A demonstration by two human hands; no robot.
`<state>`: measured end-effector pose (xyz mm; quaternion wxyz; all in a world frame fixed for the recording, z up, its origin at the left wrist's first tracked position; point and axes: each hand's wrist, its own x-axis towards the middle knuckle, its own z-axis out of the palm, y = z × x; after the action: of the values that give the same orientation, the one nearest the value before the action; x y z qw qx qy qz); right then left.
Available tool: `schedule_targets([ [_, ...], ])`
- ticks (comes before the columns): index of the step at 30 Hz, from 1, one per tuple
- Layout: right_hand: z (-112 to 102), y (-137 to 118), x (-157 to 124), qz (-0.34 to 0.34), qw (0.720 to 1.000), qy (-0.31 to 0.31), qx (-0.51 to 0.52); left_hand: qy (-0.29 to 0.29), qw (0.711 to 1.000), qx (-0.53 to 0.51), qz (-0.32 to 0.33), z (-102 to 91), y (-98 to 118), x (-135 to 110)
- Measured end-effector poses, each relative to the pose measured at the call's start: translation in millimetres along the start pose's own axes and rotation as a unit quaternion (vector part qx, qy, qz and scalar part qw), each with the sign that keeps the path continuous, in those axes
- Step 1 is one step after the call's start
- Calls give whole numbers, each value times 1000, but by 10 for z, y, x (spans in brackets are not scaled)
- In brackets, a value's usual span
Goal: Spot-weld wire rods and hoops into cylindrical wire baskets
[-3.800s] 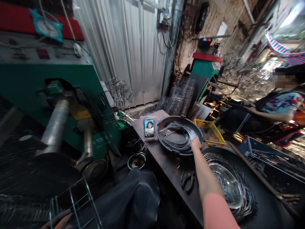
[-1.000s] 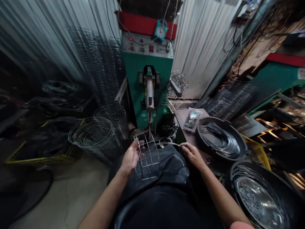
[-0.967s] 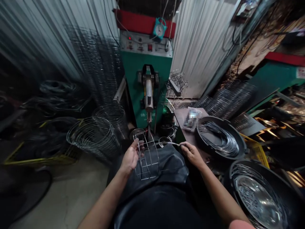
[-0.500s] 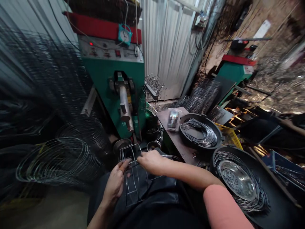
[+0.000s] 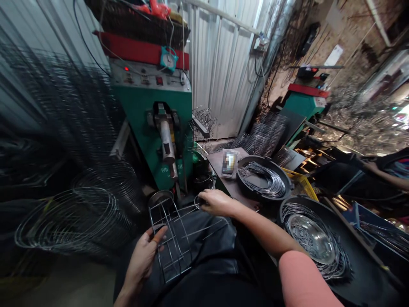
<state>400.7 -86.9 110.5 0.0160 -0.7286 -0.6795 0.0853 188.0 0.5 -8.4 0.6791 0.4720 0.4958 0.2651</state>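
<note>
A welded wire rack (image 5: 171,238) lies tilted over my lap, with thin straight wires sticking out to its right. My left hand (image 5: 142,260) grips its lower left side, and an orange covering shows on one finger. My right hand (image 5: 217,202) closes on the rack's upper end, where the wires meet, and hides that join. Below the rack is a black apron (image 5: 204,243). A black round tub holding curved wire hoops (image 5: 263,179) sits on the bench, just beyond my right hand.
A green welding machine (image 5: 153,136) stands directly ahead. Loose wire hoops (image 5: 67,221) are piled on the left. A larger black tub (image 5: 306,238) with wire and a steel dish is on the right. A co-worker's arm (image 5: 383,175) reaches in at far right.
The rack has swung left and tilted, with its wires now pointing right. My right hand has moved from across the rack to its upper end. The head view has shifted slightly.
</note>
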Motion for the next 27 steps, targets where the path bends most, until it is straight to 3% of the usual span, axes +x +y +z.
schedule_targets([
  [4,-51,193,9,21,997,34,58,11,1000,-16,5,-31,-34,20],
  [8,8,468,125,36,977,160,139,20,997,-60,39,7,152,141],
  [12,239,693,308,44,948,259,182,28,992,-90,79,79,436,344],
  [16,551,826,520,33,921,324,212,26,992,-86,90,166,572,556],
  [21,825,934,817,6,902,355,245,25,991,-101,78,256,578,765],
  [27,931,967,1081,-6,908,333,255,26,991,-114,59,303,546,940],
])
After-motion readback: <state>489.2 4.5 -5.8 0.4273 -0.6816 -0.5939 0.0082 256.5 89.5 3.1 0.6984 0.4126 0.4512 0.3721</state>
